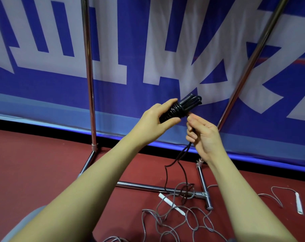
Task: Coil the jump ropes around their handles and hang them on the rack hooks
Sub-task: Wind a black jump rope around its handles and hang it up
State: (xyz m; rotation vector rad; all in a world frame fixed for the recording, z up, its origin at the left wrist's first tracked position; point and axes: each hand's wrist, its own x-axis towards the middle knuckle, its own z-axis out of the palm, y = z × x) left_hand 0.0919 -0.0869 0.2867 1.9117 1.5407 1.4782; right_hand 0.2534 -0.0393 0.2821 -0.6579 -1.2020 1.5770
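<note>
Wrapped around the black jump rope's handles (180,108), my left hand (156,121) clamps the coil at chest height before the rack (89,70), while my right hand (203,135) pinches the loose rope (178,158) trailing to the floor. I judge winding is midway; next comes another tight turn. A grey jump rope (172,219) waits below.

A black jump rope (181,106), grey rope (167,222) with white handles (171,204), red floor (34,163), blue-and-white banner (130,49).
</note>
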